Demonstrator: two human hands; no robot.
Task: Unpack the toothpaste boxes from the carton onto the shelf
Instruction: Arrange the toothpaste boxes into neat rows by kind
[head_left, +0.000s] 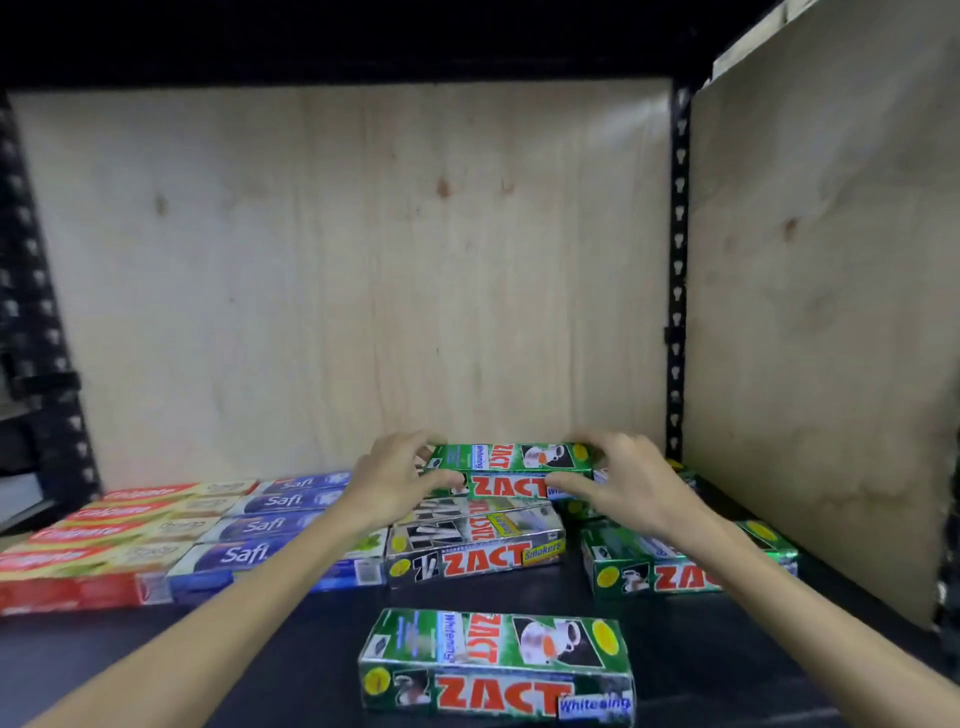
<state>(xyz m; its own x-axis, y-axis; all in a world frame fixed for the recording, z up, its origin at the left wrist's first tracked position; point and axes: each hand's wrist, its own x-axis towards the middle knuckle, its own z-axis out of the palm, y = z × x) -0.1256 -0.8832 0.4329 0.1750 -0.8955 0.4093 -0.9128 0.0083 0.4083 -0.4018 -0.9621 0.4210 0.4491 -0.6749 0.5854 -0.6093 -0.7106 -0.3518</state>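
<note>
Against the plywood back panel (337, 270), on the dark shelf (727, 649), a green Zact Whitening box (511, 467) tops the Zact Smokers boxes (475, 545); left hand (395, 480) and right hand (623, 480) fingers pinch its ends.

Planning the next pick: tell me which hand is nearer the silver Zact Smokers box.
Left. The left hand is just above the silver Zact Smokers box; the right hand is farther right.
</note>
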